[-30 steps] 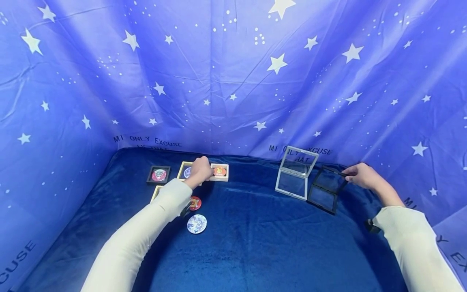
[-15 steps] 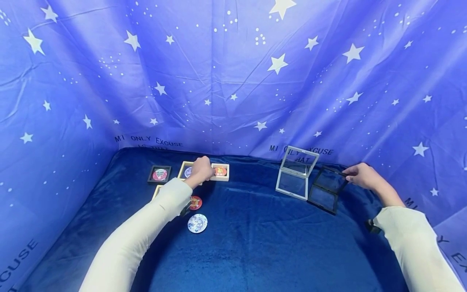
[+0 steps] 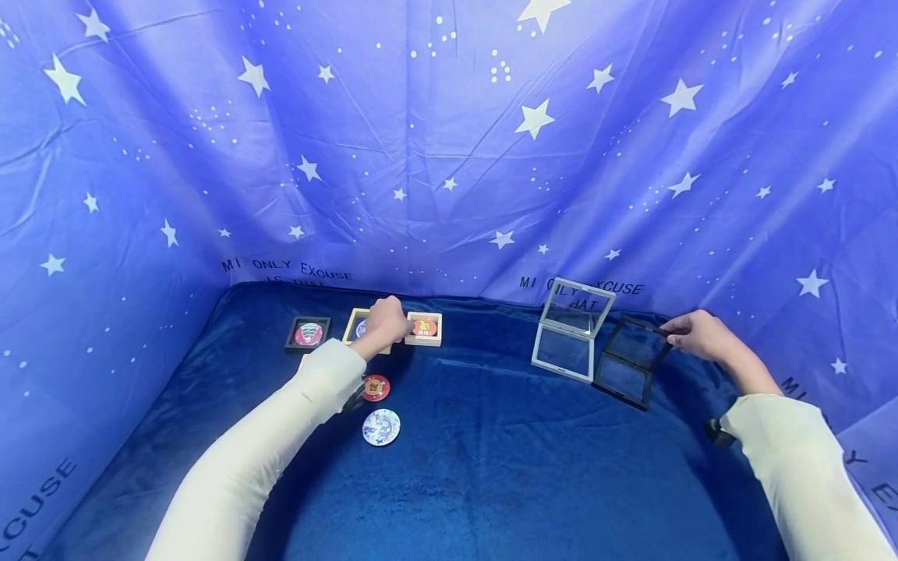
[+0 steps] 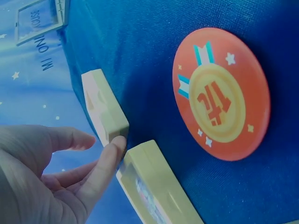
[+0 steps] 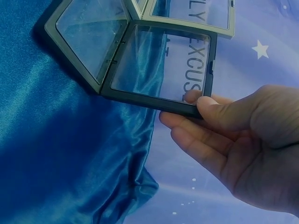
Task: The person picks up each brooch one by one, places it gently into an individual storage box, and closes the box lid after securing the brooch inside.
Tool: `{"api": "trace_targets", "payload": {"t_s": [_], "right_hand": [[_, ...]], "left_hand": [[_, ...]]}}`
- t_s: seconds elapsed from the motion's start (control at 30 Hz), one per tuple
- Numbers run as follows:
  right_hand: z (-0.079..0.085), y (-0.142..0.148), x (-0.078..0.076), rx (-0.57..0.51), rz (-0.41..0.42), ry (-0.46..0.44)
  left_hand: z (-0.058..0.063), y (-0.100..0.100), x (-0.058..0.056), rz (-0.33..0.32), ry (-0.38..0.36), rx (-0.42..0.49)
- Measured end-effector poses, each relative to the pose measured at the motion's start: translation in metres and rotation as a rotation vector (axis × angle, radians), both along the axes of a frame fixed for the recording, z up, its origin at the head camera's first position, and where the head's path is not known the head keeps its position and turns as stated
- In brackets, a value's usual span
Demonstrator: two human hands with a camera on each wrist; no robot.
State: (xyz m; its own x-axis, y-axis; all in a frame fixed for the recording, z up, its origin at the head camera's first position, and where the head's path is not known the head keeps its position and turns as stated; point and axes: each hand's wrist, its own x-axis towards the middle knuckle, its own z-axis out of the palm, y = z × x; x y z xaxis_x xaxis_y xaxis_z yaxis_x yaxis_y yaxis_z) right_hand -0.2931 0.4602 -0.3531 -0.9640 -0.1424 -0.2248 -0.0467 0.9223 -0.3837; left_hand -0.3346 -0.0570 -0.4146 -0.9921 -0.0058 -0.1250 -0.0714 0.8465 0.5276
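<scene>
1. Star-printed violet-blue fabric point(image 3: 449, 117) is hanging behind a surface that dark blue velvety cloth point(image 3: 505, 467) is covering.
2. On the right, the right hand point(image 3: 701, 336) is pinching one corner of a black, two-panel hinged frame with clear windows point(image 5: 149, 103) between thumb and fingers. Its lower panel is lying on the cloth, its upper one leaning up at an angle, just beside a similar pale grey hinged frame point(image 3: 563, 351).
3. Well apart, the left hand point(image 3: 387, 319) is touching a cream-coloured rectangular box holding an orange round badge point(image 4: 110, 109). Its thumb is resting on a corner, another fingertip sitting close by; whether they are pinching it, I cannot tell.
4. Next to that, a yellow box with a purple badge point(image 4: 163, 182) is standing; nearer the person, a loose red round badge point(image 3: 376, 387) and a blue-and-white one point(image 3: 381, 428) are lying flat.
5. Judging by this, the person is probably arranging displays, placing boxes and frames in a row.
6. Next, the right hand is likely needing to steady the raised panel before letting go, while the left is squaring its box.
</scene>
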Motion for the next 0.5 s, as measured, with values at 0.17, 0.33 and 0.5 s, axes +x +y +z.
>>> {"api": "trace_targets", "payload": {"t_s": [0.17, 0.33, 0.5], "right_hand": [[-0.001, 0.003, 0.001, -0.018, -0.007, 0.038], [0.001, 0.005, 0.003, -0.012, 0.004, 0.085], [0.006, 0.007, 0.004, 0.015, 0.022, 0.104]], "left_hand": [[0.006, -0.005, 0.004, -0.009, 0.043, -0.036], [0.013, -0.013, 0.01, -0.049, 0.075, -0.049], [0.021, -0.02, 0.022, -0.115, 0.087, -0.084]]}}
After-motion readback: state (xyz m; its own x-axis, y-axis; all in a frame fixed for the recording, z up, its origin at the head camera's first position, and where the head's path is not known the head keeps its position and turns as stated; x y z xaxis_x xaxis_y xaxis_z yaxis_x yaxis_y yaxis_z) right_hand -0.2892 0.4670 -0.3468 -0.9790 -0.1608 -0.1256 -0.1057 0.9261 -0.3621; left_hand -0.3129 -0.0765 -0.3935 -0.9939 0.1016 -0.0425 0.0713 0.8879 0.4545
